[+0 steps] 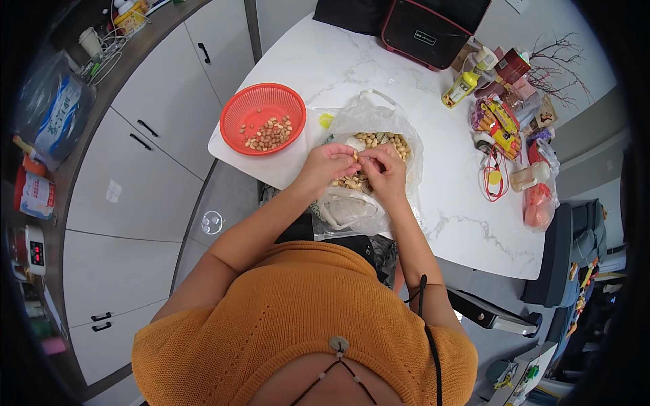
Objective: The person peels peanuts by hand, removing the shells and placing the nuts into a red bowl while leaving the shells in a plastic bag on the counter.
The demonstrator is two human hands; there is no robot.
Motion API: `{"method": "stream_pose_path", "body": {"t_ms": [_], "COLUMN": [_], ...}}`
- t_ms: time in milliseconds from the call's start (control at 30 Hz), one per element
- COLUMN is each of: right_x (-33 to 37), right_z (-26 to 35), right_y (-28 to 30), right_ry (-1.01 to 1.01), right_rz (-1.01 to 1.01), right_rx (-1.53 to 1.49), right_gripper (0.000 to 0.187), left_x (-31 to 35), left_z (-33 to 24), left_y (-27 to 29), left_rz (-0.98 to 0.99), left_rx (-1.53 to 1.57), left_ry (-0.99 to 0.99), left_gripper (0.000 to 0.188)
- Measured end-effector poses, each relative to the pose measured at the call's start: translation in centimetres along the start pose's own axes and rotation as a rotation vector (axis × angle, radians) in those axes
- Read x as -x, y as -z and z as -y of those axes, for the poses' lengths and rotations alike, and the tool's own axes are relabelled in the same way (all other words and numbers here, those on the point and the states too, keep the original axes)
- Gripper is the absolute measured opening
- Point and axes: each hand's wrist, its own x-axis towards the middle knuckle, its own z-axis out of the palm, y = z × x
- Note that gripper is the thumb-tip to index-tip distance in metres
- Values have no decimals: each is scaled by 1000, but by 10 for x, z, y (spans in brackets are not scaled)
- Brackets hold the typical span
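Note:
Both of my hands meet above an open, translucent plastic bag (pixel 406 128) full of unshelled peanuts (pixel 393 141). Between the fingertips is a single peanut (pixel 355 156), pinched from both sides. My left hand (pixel 323 164) holds it from the left with closed fingers, and my right hand (pixel 384 172) from the right with thumb and fingers pressed together. More peanuts show in the bag below the hands. To the left stands a red plastic basket (pixel 231 111) with shelled peanut kernels (pixel 272 134) gathered toward its lower right side.
The white marbled table (pixel 467 196) curves round in front of me. At its far side stands a dark red-edged appliance (pixel 423 34). Along the right lie a yellow bottle (pixel 460 89), snack packets (pixel 500 125), a red cord (pixel 489 183) and a bag of red fruit (pixel 539 203).

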Motion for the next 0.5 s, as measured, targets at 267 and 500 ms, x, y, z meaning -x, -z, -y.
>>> {"method": "stream_pose_path", "body": {"t_ms": [267, 500], "right_x": [-1, -2], "right_z": [1, 3], "right_y": [0, 2], "right_ry": [23, -21], "right_rz": [10, 48], "right_rx": [-5, 0], "right_gripper": [21, 19], "left_x": [-3, -3], "left_z": [5, 8], "left_y": [3, 5], "left_rz": [17, 73], "left_rx": [-127, -206], "left_ry": [-78, -184], "left_gripper": [18, 12]}}
